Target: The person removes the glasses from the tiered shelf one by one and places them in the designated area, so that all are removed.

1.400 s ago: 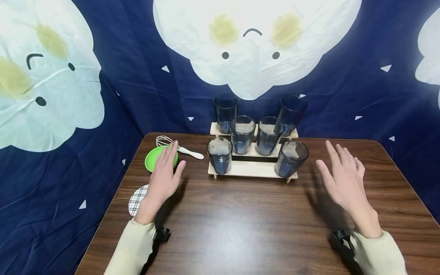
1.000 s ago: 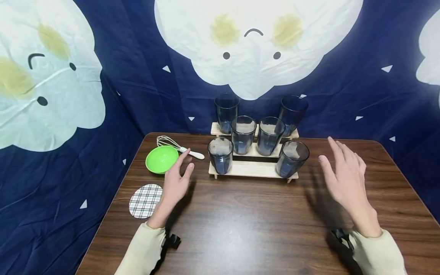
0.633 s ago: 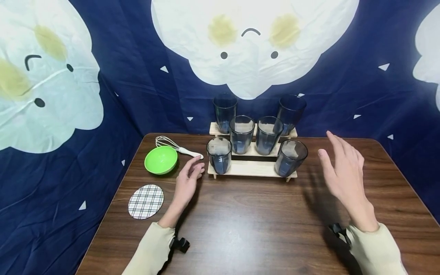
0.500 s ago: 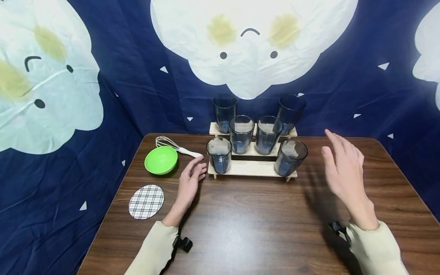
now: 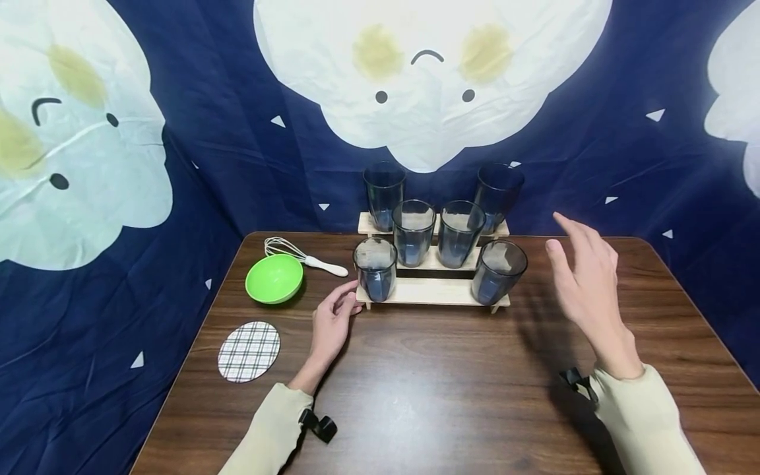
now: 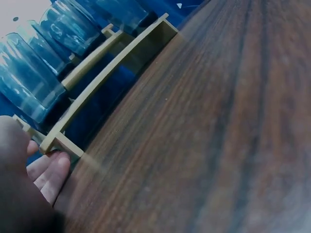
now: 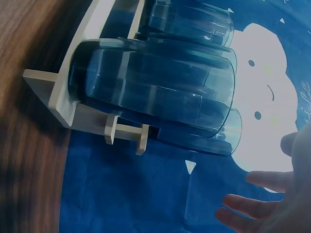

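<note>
- I see a dark blue backdrop printed with pale cloud faces, hung behind a brown wood-grain tabletop.
- At the far edge stands a stepped wooden rack carrying six smoky blue glasses, two on each step, all upright.
- My left hand lies low on the tabletop, its fingers loosely curled at the rack's near left corner. The wrist view shows them right beside that corner; I cannot tell if they touch it.
- They grip nothing. The nearest glass is the front left glass, just above and beyond them.
- My right hand hovers above the tabletop to the right of the rack, fingers straight and spread, holding nothing.
- It is near the front right glass but clear of it.
- Left of the rack sit a green bowl, a whisk behind it, and a plaid coaster nearer me.
- My judgement on progress: nothing is lifted yet. All six glasses are in place, the bowl looks empty, and the coaster is bare, so the handling is all left to do.
</note>
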Motion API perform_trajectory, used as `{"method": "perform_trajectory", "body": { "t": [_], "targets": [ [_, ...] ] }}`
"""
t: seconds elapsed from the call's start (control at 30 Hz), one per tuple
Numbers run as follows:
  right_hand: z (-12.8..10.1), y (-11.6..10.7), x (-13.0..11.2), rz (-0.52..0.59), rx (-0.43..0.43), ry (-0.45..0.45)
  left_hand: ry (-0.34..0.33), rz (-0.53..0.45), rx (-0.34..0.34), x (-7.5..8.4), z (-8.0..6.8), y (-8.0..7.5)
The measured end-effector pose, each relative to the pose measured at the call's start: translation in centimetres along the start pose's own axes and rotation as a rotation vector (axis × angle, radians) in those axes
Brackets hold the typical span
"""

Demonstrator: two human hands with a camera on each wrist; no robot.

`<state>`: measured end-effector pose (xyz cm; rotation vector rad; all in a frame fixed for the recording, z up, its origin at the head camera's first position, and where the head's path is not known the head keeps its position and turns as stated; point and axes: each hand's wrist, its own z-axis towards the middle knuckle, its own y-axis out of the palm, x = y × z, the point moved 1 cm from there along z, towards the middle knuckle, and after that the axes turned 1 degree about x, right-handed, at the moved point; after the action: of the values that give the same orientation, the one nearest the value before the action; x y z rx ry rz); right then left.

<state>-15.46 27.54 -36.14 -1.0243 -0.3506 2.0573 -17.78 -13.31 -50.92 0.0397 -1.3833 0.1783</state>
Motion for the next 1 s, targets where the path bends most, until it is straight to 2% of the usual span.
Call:
{"method": "perform_trajectory", "body": {
  "t": [0.1,0.27,0.47,0.73,1.0],
  "targets": [
    [0.6,0.2,-0.1,-0.009,-0.014,-0.003,0.000,0.041,-0.014,-0.2,0.0,0.1],
    [2.1,0.4,-0.4,-0.008,-0.028,-0.009,0.011,0.037,-0.023,-0.3,0.1,0.2],
    [4.2,0.8,-0.5,0.008,-0.039,-0.026,-0.010,0.044,-0.024,-0.2,0.1,0.2],
    [6.6,1.2,-0.5,-0.020,-0.157,0.103,0.011,0.035,-0.026,-0.5,0.0,0.1],
    [8.3,1.5,-0.4,0.000,-0.223,0.120,0.013,0.047,-0.026,-0.4,0.1,0.0]
  ]
}}
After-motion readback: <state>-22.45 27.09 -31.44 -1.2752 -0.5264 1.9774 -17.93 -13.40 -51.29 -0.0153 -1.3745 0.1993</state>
